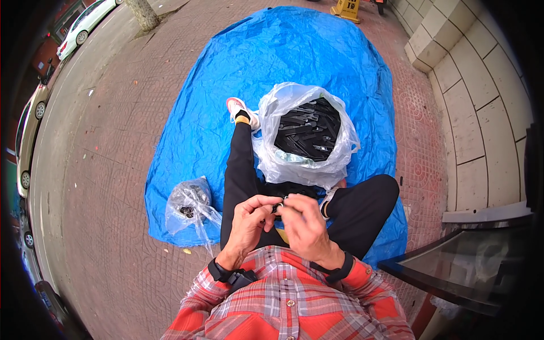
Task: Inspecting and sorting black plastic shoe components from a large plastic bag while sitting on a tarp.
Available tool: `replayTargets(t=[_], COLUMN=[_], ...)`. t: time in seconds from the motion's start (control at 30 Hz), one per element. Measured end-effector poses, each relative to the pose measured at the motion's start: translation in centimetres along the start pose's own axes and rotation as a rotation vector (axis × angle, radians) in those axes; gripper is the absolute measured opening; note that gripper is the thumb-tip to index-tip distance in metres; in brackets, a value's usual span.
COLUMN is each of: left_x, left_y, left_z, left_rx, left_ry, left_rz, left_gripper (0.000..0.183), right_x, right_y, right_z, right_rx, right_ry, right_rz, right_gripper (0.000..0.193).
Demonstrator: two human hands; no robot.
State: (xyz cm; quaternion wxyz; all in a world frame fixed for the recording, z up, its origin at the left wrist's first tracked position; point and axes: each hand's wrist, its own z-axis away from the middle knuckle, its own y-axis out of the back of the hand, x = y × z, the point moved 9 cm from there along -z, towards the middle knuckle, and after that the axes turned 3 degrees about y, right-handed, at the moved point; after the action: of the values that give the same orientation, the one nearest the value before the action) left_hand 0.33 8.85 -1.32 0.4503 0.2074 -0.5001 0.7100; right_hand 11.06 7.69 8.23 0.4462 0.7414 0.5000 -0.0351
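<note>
In front of my waist, both hands come together over my lap. A small dark part with a pale, shiny edge (276,208) sits between the fingertips, mostly covered by them. My left hand (249,225) is closed, pinching it with thumb and forefinger. My right hand (307,228) has its fingers curled onto the same part from the other side, slightly smeared by motion. Just beyond the hands stands a large clear plastic bag (343,161), gaping at the top. Inside it lie many long, thin black pieces (306,127), some with shiny metal bits.
Under me spreads a blue tarp (266,45). A smaller clear bag of dark and metallic bits (190,198) lies by my left leg (239,164). A tiled wall (470,113) and a dark-framed glass panel (453,263) stand on the right. Cars (85,28) line the road at left.
</note>
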Motion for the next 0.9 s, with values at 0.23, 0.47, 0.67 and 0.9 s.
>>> replayTargets(t=[0.23, 0.47, 0.67, 0.9], left_x=[-0.3, 1.7, 0.8, 1.5], left_y=[0.1, -1.1, 0.0, -0.8], left_z=[-0.1, 0.5, -0.5, -0.1], left_rx=[-0.102, 0.017, -0.138, -0.093], left_ry=[0.013, -0.294, -0.271, -0.319], left_rz=[-0.058, -0.608, -0.537, -0.81], left_gripper=[0.016, 0.015, 0.021, 0.016], right_x=[4.5, 7.1, 5.9, 4.7], right_y=[-2.3, -6.0, -5.7, -4.4], right_z=[1.0, 4.5, 4.4, 2.0], right_rx=[-0.262, -0.269, -0.311, -0.338], right_ry=[-0.423, -0.733, -0.905, -0.552], right_rz=[-0.481, -0.891, -1.236, -0.69], right_gripper=[0.018, 0.016, 0.022, 0.031])
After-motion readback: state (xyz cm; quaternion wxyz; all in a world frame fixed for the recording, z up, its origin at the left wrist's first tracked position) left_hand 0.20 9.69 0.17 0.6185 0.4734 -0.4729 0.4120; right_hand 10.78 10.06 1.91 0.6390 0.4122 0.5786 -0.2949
